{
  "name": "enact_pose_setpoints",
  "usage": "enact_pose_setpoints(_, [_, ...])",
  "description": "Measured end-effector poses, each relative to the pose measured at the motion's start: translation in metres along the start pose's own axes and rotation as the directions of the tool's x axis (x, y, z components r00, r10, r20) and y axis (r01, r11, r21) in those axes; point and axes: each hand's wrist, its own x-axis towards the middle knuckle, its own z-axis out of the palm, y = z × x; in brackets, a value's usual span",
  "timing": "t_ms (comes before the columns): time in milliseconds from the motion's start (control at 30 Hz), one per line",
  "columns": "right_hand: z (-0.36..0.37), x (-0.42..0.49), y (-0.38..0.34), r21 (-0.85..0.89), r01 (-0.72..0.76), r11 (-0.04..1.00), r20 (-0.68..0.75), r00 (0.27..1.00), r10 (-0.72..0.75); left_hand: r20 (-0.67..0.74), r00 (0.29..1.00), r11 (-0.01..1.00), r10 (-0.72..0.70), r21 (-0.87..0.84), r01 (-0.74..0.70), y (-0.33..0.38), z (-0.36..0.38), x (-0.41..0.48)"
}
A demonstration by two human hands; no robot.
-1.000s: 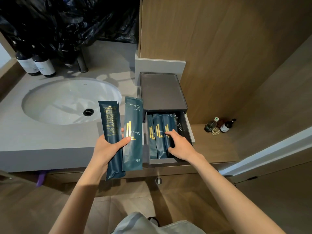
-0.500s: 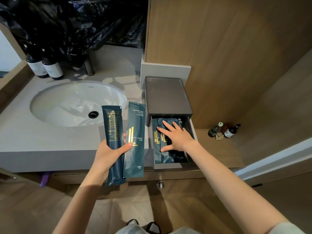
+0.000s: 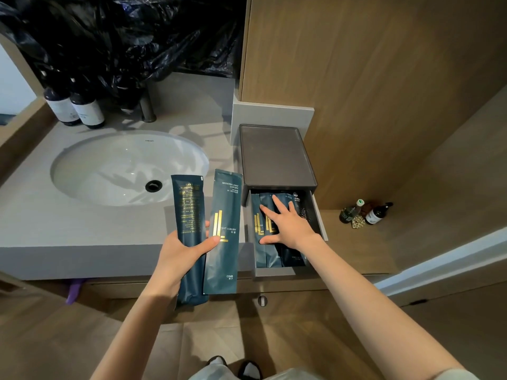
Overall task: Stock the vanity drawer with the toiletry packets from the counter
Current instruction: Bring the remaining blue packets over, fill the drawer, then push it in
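left hand (image 3: 179, 256) pinches two dark packets (image 3: 208, 231) upright at the counter's front edge; right hand (image 3: 288, 226) lies spread, flat on packets in the open drawer (image 3: 318, 215)

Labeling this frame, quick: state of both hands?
Left hand: closed, holding two packets upright.
Right hand: open, flat, pressing on the packets in the drawer.
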Motion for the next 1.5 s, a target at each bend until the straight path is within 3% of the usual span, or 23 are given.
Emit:
enact_pose_setpoints(133, [-0.004,-0.006,-0.005,0.104,-0.031,0.994,0.021,0.999,0.029,0.010,1.000,1.000,0.000,-0.003,0.000,0.002,0.002,0.000])
enact_pose_setpoints(233, [-0.016,-0.025,-0.013,0.356,0.045,0.933,-0.169,0.986,0.016,0.010,1.000,1.000,0.007,-0.013,-0.007,0.006,0.005,-0.001])
enact_pose_setpoints(300, [-0.024,-0.043,-0.021,0.577,0.114,0.809,-0.288,0.955,0.071,0.003,1.000,0.999,0.007,-0.035,-0.007,0.008,0.008,-0.001])
enact_pose_setpoints(400, [-0.029,-0.070,-0.035,0.824,0.152,0.546,-0.258,0.958,0.123,0.004,1.000,0.996,-0.003,-0.087,0.003,0.011,0.017,0.000])
enact_pose_setpoints(533, [-0.022,-0.087,-0.043,0.920,0.168,0.353,-0.240,0.956,0.170,0.040,0.999,0.996,-0.024,-0.084,0.028,0.012,0.039,-0.002])
enact_pose_setpoints(667, [-0.017,-0.093,-0.029,0.927,0.143,0.347,-0.254,0.919,0.300,0.143,0.989,1.000,-0.026,0.013,0.025,0.011,0.060,-0.005])
enact_pose_setpoints(833, [-0.010,-0.105,0.000,0.971,0.037,0.235,-0.124,0.923,0.364,0.249,0.963,0.993,-0.105,0.080,0.087,0.010,0.086,-0.007])
enact_pose_setpoints(967, [-0.004,-0.108,0.027,0.937,-0.053,0.346,-0.106,0.899,0.425,0.302,0.940,0.978,-0.156,0.178,0.106,0.003,0.113,-0.001])
enact_pose_setpoints(1233, [0.001,-0.097,0.072,0.722,-0.032,0.691,-0.313,0.876,0.367,0.168,0.977,0.971,-0.134,0.218,0.095,-0.003,0.157,0.034])
enact_pose_setpoints(1500, [0.002,-0.088,0.091,0.681,0.023,0.732,-0.348,0.889,0.296,0.148,0.980,0.976,-0.131,0.193,0.102,0.001,0.177,0.055])
